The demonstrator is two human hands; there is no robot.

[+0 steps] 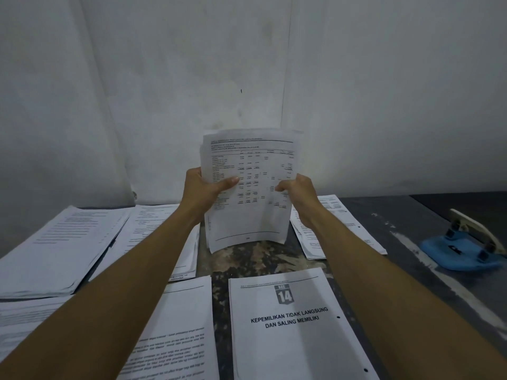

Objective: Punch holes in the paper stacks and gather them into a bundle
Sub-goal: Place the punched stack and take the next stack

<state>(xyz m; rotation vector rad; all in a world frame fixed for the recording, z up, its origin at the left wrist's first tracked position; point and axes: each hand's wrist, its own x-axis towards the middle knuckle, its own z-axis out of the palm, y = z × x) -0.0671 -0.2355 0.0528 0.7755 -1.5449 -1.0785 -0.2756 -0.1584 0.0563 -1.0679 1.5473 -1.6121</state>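
Hands [247, 187] gripping upright paper stack [248, 204]

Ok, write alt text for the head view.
Both hands, left hand and right hand, hold a paper stack upright on a dark table. More paper stacks lie around, and a blue hole punch sits to the right.

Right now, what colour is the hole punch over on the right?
The hole punch has a blue base and a cream lever, seen in the head view.
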